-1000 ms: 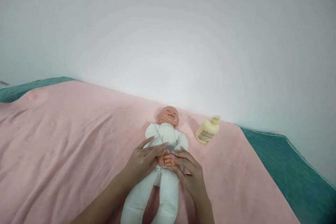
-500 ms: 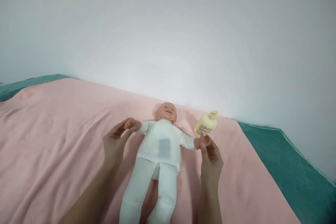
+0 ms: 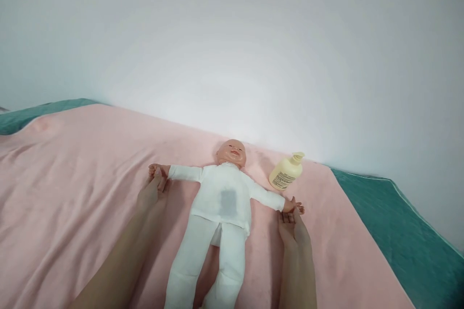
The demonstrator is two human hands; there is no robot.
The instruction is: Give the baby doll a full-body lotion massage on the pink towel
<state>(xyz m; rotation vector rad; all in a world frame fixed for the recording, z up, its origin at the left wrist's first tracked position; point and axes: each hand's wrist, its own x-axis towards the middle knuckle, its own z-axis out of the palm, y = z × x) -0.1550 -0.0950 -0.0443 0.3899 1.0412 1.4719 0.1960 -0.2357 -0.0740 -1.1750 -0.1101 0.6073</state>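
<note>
Doll (image 3: 221,203) lies on its back on the pink blanket (image 3: 79,193), head toward the wall, both arms spread wide. We hold a doll hand in each of ours: our left hand (image 3: 150,193) has its fingers closed around the small fist at the far left, and our right hand (image 3: 292,227) lies flat with fingers loosely together, its fingertips under or against the doll's other hand; we cannot tell whether that side is a real grip.

We judge the right side the weaker hold, so that arm could slip free if we pull outward. The cream pump bottle (image 3: 285,174) lies on its side just beside the doll's arm, near our right hand; a sweep upward with that arm could knock it and set it rolling toward the green bedding (image 3: 391,231). Stretching both arms harder could also drag the soft white body askew across the blanket.
</note>
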